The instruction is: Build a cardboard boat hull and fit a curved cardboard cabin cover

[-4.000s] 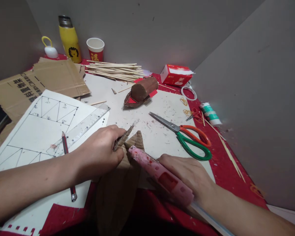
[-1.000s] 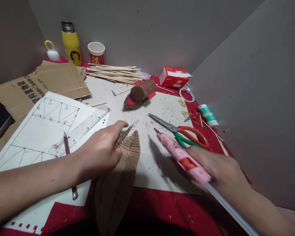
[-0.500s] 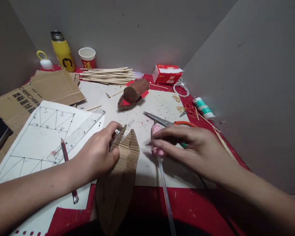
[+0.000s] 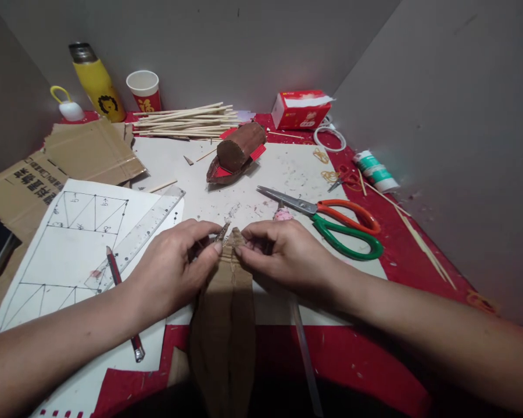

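Craft corner, scissors (image 4: 314, 209), cardboard sheets (image 4: 93, 151), wooden sticks (image 4: 187, 123), ruler (image 4: 146, 227)

Plain brown on the cardboard piece (image 4: 220, 331); pink on the glue gun (image 4: 283, 215); orange and green on the scissor handles (image 4: 345, 204); yellow with black lion motif on the bottle (image 4: 95, 86); red with golden character on the paper cup (image 4: 144, 103).

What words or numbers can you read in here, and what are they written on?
"福": gold, on the red and white cup.
"置物架": black, slanting, on the printed cardboard, as best I can tell; other marks there are unclear.
Too small or blurred to read: the writing on the red box, the white-and-green roll, the ruler and the drawing paper.
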The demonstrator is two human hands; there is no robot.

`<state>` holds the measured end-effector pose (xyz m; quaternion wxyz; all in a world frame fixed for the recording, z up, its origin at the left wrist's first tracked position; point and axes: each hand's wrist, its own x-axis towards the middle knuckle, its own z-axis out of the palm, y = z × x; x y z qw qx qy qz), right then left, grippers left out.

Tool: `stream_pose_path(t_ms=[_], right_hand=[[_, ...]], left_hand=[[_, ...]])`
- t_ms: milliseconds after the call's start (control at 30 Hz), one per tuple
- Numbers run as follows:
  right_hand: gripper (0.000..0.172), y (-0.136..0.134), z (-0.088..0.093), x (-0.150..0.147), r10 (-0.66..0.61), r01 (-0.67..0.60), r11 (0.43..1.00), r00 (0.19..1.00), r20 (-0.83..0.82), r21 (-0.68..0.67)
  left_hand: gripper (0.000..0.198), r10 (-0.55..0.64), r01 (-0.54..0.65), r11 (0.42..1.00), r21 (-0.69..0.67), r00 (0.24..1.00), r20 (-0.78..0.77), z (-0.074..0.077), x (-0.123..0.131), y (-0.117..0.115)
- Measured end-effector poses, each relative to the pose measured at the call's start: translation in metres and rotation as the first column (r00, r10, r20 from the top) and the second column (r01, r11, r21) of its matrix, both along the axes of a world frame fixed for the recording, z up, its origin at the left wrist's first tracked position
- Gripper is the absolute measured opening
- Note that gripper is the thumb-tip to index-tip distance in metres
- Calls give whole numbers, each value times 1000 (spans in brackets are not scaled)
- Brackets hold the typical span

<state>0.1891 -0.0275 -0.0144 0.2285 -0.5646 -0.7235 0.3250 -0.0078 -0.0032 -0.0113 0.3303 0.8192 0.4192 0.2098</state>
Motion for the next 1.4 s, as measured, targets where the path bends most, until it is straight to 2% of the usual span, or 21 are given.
stream_pose_path(t_ms=[233,467,667,833,1000,1200,1400], right_hand=[[23,1,-2,-1,53,-53,998,999,13,44],[23,3,-2,0,70,-74,994,996,50,81],[22,3,-3,1,92,-102,988,992,90,114],[22,2,-2,1,100,-112,986,990,98,126],[22,0,-1,0,99,-109,988,991,89,109],[22,0,0,0,106,-116,987,990,90,115],[19,0,2,-1,97,-105,991,990,102,77]], left_hand=[[21,-33,36,999,-32,995,90,5,0,3],[19,28,-26,1000,-16,996,90,0,1,5],[17,17,-19,999,34,997,70,-1,3,5],[15,36,-36,999,-1,995,88,0,5,5],[16,71,-62,994,-91,993,98,0,5,3],[23,118,-118,993,-7,989,93,-5,4,-1],[26,122,-119,992,-37,988,94,-5,5,0]])
